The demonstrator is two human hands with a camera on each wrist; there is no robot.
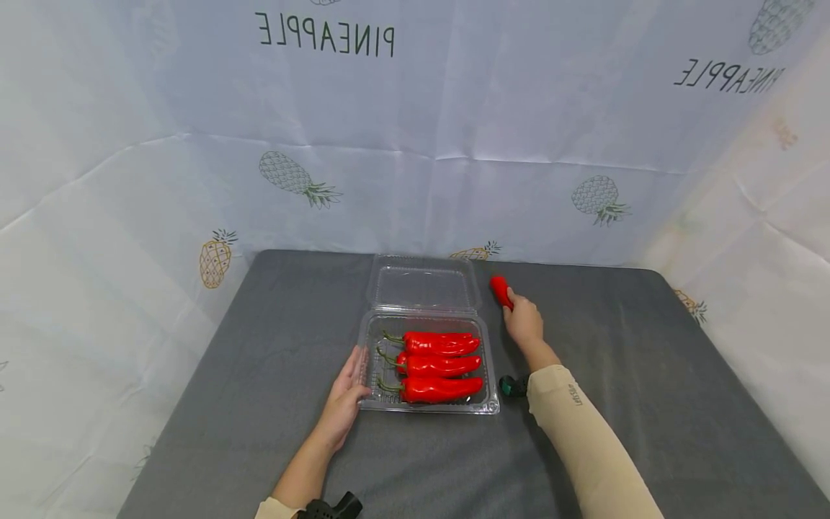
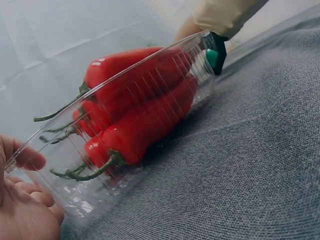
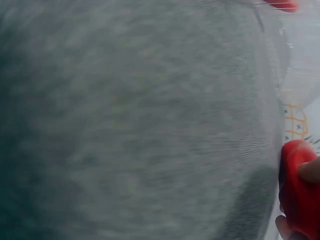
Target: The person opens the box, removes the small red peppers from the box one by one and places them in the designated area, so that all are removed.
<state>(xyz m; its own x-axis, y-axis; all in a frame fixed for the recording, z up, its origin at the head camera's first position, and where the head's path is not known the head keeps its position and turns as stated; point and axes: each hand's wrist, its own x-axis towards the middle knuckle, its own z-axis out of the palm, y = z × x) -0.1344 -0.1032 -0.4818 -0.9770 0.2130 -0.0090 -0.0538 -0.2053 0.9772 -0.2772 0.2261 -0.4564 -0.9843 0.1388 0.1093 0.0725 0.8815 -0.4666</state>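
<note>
Hiding most of a loose pepper, right hand fingers clamp it; left hand fingers spread.

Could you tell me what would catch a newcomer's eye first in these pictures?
Most striking are the three red peppers lying side by side in a clear plastic clamshell box, its lid open, in the middle of the grey table. The left hand rests against the box's left edge, while the right hand grips a fourth red pepper just right of the lid. Behind hangs a white cloth with pineapple prints.
</note>
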